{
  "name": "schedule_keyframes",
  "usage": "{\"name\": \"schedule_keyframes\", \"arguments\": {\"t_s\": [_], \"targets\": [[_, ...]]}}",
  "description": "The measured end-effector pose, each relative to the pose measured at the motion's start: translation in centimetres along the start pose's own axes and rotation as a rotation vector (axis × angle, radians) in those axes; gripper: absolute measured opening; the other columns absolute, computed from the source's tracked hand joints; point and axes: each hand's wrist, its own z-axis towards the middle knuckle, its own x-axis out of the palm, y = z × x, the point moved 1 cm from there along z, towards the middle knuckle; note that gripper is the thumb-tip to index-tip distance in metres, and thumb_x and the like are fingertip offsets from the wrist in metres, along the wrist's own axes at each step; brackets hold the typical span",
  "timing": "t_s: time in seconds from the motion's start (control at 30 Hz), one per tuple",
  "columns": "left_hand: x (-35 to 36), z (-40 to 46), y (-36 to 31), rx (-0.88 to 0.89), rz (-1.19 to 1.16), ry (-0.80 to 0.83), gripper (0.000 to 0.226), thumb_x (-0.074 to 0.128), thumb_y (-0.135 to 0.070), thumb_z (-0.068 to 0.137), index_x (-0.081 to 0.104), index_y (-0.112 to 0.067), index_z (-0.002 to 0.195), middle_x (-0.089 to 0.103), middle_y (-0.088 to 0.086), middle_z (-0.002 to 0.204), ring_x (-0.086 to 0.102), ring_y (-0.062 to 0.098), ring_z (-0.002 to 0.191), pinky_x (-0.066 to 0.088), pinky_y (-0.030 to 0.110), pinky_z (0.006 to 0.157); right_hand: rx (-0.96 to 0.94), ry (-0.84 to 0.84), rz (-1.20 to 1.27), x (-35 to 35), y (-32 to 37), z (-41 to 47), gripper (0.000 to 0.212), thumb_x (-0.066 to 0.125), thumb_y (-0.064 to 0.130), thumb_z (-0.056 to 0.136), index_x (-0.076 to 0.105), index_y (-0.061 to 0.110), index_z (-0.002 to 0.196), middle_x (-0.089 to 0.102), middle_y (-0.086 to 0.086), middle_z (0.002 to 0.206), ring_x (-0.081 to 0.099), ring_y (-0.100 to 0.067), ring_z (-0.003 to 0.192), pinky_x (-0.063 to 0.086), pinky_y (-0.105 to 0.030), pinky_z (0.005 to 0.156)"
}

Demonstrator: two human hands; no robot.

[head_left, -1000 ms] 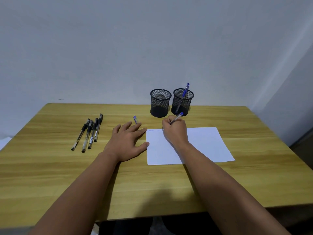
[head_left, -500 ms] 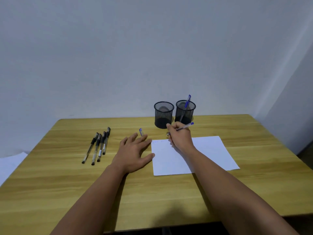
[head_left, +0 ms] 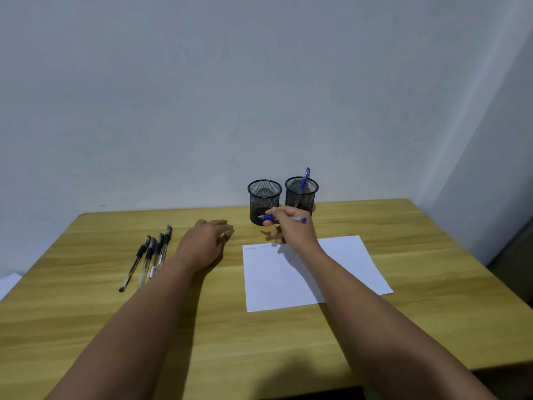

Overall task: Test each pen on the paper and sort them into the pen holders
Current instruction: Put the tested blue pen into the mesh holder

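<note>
Wooden worktop beneath both forearms, running back to a pale wall. White paper lying flat under and just behind the right wrist, with two faint scribbles at its far left corner, close below the right hand. Two black mesh holders just beyond the right hand, side by side: the left holder with no pen showing, the right holder with one blue pen standing tilted in it. Four black pens in a row well to the left of the left hand, untested by the look of them.

Right hand raised off the paper, fingers curled round a blue pen in hand, held crosswise, tip end pointing left in front of the left holder, butt end sticking out to the right. Left hand low over the worktop between the black pens and the paper, fingers partly curled; a small blurred item at its fingertips, possibly a pen cap, too smeared to say whether pinched or merely touched.

Step in hand, judging from the marks and the lifted pen: test stroke finished, pen on its way to a holder. Next move likely to call for capping, if that is the cap, then turning the pen upright and dropping it into the right holder beside its blue match. Small mouth, so careful aim needed above the rim.
</note>
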Motion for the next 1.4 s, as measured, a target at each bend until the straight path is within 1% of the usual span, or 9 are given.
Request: {"name": "schedule_keyframes", "arguments": {"t_s": [0.17, 0.27, 0.47, 0.63, 0.83, 1.0, 1.17, 1.27, 1.4], "targets": [[0.1, 0.3, 0.0, -0.018, -0.018, -0.049, 0.024, 0.061, -0.018, 0.096, 0.076, -0.029, 0.112, 0.067, -0.005, 0.116, 0.056, 0.023, 0.106, 0.053, 0.039, 0.079, -0.048, -0.006, -0.028, -0.8, -0.7, 0.0, 0.014, 0.071, 0.014, 0.100, 0.064, 0.011, 0.088, 0.069, -0.009, 0.073, 0.058, -0.016, 0.050, 0.047, -0.025, 0.045], [0.0, -0.6, -0.2, -0.047, -0.047, -0.080, 0.017, 0.061, -0.024, 0.097, 0.072, -0.028, 0.109, 0.061, -0.005, 0.104, 0.057, 0.021, 0.101, 0.053, 0.039, 0.075, -0.030, -0.011, -0.037, -1.4, -0.5, -0.8, 0.017, 0.075, 0.020, 0.099, 0.070, 0.006, 0.089, 0.071, -0.006, 0.076, 0.058, -0.013, 0.053, 0.048, -0.024, 0.048], [-2.3, -3.1, -2.4, -0.031, -0.141, -0.156, 0.023, 0.048, -0.037, 0.097, 0.063, -0.029, 0.113, 0.066, -0.010, 0.102, 0.058, 0.017, 0.096, 0.051, 0.036, 0.073, -0.024, 0.023, -0.044, -2.2, 1.1, -3.1, 0.014, 0.076, 0.013, 0.096, 0.076, 0.001, 0.102, 0.081, -0.013, 0.090, 0.063, -0.012, 0.057, 0.051, -0.023, 0.052], [-5.5, -4.1, -4.4, 0.001, -0.214, -0.233, 0.016, 0.060, -0.020, 0.098, 0.066, -0.027, 0.112, 0.065, -0.012, 0.097, 0.060, 0.015, 0.096, 0.052, 0.035, 0.073, -0.093, 0.065, -0.061, -2.4, 4.2, -5.1, 0.011, 0.081, 0.016, 0.093, 0.076, 0.007, 0.091, 0.082, -0.012, 0.087, 0.062, -0.011, 0.055, 0.051, -0.022, 0.051], [-7.7, -5.4, -6.6, 0.051, -0.243, -0.289, 0.017, 0.061, -0.019, 0.097, 0.067, -0.026, 0.112, 0.066, -0.011, 0.098, 0.061, 0.015, 0.097, 0.052, 0.037, 0.077, -0.133, 0.110, -0.095, -2.7, 6.3, -7.2, 0.011, 0.079, 0.016, 0.094, 0.075, 0.008, 0.089, 0.081, -0.017, 0.090, 0.064, -0.013, 0.056, 0.050, -0.023, 0.051], [-8.6, -6.0, -8.1, 0.088, -0.220, -0.334, 0.018, 0.063, -0.018, 0.097, 0.068, -0.025, 0.113, 0.067, -0.009, 0.101, 0.060, 0.014, 0.097, 0.049, 0.035, 0.075, -0.149, 0.111, -0.103, -3.3, 7.1, -8.1, 0.011, 0.078, 0.015, 0.095, 0.075, 0.007, 0.089, 0.080, -0.008, 0.080, 0.063, -0.012, 0.054, 0.049, -0.022, 0.050], [-8.9, -5.8, -9.7, 0.144, -0.252, -0.313, 0.018, 0.067, -0.015, 0.095, 0.072, -0.024, 0.110, 0.068, -0.007, 0.098, 0.062, 0.013, 0.093, 0.051, 0.036, 0.079, -0.127, 0.128, -0.098, -3.9, 7.1, -8.3, 0.010, 0.080, 0.018, 0.095, 0.076, 0.009, 0.091, 0.081, -0.007, 0.083, 0.064, -0.011, 0.056, 0.050, -0.022, 0.052], [-9.9, -5.5, -10.9, 0.019, -0.649, -0.259, 0.015, 0.073, -0.014, 0.092, 0.076, -0.021, 0.105, 0.074, -0.004, 0.096, 0.066, 0.008, 0.087, 0.049, 0.023, 0.081, -0.072, 0.134, -0.009, -4.6, 7.0, -8.0, 0.012, 0.080, 0.018, 0.094, 0.078, 0.008, 0.099, 0.082, -0.008, 0.088, 0.064, -0.009, 0.059, 0.050, -0.021, 0.053], [-11.2, -5.3, -12.0, -0.181, -1.246, -0.167, 0.018, 0.073, -0.012, 0.093, 0.075, -0.009, 0.111, 0.076, 0.009, 0.102, 0.072, 0.017, 0.095, 0.057, 0.035, 0.092, 0.007, 0.160, 0.155, -5.7, 6.9, -7.4, 0.016, 0.082, 0.014, 0.092, 0.080, 0.005, 0.105, 0.082, -0.009, 0.091, 0.066, -0.009, 0.063, 0.051, -0.018, 0.052]]}}
